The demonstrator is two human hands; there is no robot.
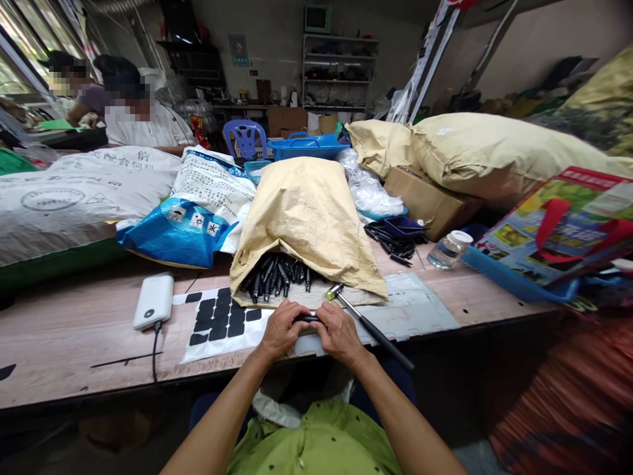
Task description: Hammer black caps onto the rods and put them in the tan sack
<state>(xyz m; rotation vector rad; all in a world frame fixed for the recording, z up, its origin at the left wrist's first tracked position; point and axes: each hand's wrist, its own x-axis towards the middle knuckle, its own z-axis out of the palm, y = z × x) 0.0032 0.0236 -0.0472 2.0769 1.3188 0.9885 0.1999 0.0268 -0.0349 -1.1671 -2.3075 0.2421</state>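
My left hand (285, 326) and my right hand (339, 328) meet close together at the table's front edge. Between them they grip a short black pen-like piece (307, 318), one end in each hand, the fingers closed round it. Just beyond, a tan sack (306, 204) lies with its mouth towards me, and several black pen-like pieces (274, 276) show inside. A hammer (366, 322) with a yellowish head and black handle lies beside my right hand, its handle reaching past the table edge. Left of my hands is a white sheet with black stickers (222, 320).
A white power bank (154, 300) with a cable lies at left. Blue-and-white bags (188, 208) stand behind it. To the right are a clear jar (449, 249), a cardboard box (430, 201) and a colourful bag (558, 227) in a blue tray. Two people sit at the far left.
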